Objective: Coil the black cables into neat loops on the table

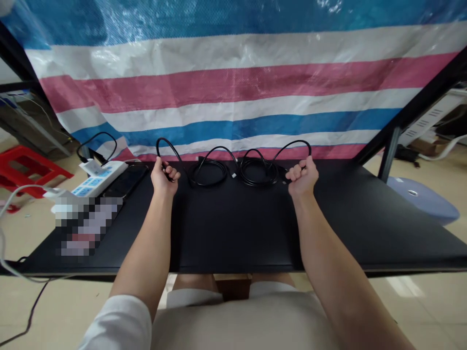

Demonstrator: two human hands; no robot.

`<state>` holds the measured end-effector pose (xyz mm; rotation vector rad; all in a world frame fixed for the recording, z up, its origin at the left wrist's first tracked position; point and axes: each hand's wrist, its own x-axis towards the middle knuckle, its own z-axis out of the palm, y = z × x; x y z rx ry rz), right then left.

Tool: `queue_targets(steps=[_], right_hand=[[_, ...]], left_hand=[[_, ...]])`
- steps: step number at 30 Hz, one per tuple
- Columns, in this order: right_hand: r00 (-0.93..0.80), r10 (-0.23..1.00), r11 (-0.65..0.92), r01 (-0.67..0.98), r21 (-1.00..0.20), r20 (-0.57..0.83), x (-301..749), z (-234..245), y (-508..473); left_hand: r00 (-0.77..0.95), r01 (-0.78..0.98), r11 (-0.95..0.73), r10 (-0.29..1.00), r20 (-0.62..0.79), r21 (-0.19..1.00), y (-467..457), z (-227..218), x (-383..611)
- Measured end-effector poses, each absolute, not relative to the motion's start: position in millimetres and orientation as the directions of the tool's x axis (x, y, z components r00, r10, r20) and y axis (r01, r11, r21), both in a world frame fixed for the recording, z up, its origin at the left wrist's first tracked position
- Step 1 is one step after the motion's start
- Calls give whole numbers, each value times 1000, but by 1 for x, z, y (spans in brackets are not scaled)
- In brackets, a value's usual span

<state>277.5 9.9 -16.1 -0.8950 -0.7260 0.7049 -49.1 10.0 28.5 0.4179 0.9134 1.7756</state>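
Observation:
Two coiled black cables lie side by side at the far middle of the black table (233,228). My left hand (164,177) is closed on the free end of the left cable (207,172), which loops up above my fist. The fingers of my right hand (302,177) are wrapped round the end of the right cable (259,170), whose loop arcs up to the right. Both fists rest on the table top beside the coils.
A white power strip (100,177) with a black plug and a dark phone (126,182) lie at the table's far left. A striped tarp (233,87) hangs behind. A red stool (25,167) stands left, a blue roll (423,199) right.

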Motion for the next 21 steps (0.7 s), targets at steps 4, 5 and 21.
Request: queue_targets(steps=[4,5,21], right_hand=[[539,722,467,85,-880,435,262,-22,10],[496,732,447,168,-879,467,256,-23,9],[653,733,275,-30,-961,190,254,-16,17]], left_hand=[[-386,-636,-153,912,-139,757,9,30,-46],[-384,-633,-150,913,-140,759,9,31,-45],[-401,-736,-248,909,-111,629,0,37,-54]])
